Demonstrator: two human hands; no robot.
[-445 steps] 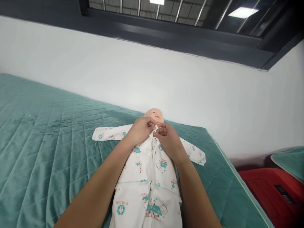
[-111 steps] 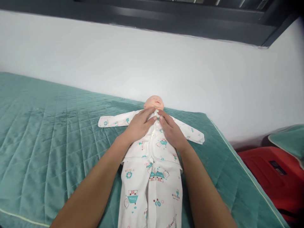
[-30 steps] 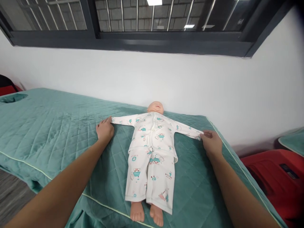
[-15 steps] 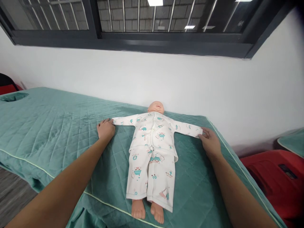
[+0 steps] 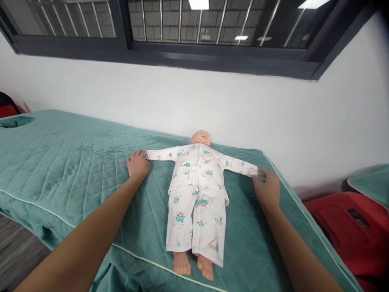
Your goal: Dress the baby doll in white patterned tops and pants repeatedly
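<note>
A baby doll point(image 5: 201, 137) lies on its back with its arms spread, dressed in a white printed top point(image 5: 199, 168) and matching trousers point(image 5: 196, 223). Its bare feet point toward me. At the end of the sleeve on the left, my left hand point(image 5: 138, 164) is closed at the cuff, its fingertips partly hidden. My right hand point(image 5: 266, 184) has thumb and fingers pinched on the cuff of the other sleeve point(image 5: 241, 166). Both sleeves are stretched out flat.
The doll rests on a green quilted bed cover point(image 5: 91, 162) against a white wall point(image 5: 170, 97). Above is a dark-framed window point(image 5: 182, 56). A red case point(image 5: 343, 227) stands at the right, and a hole point(image 5: 16, 121) opens at the cover's far left.
The view has shifted slightly. My right hand has turned a little and its fingers have shifted at the cuff. The doll keeps the same pose, and my left hand remains at its cuff.
</note>
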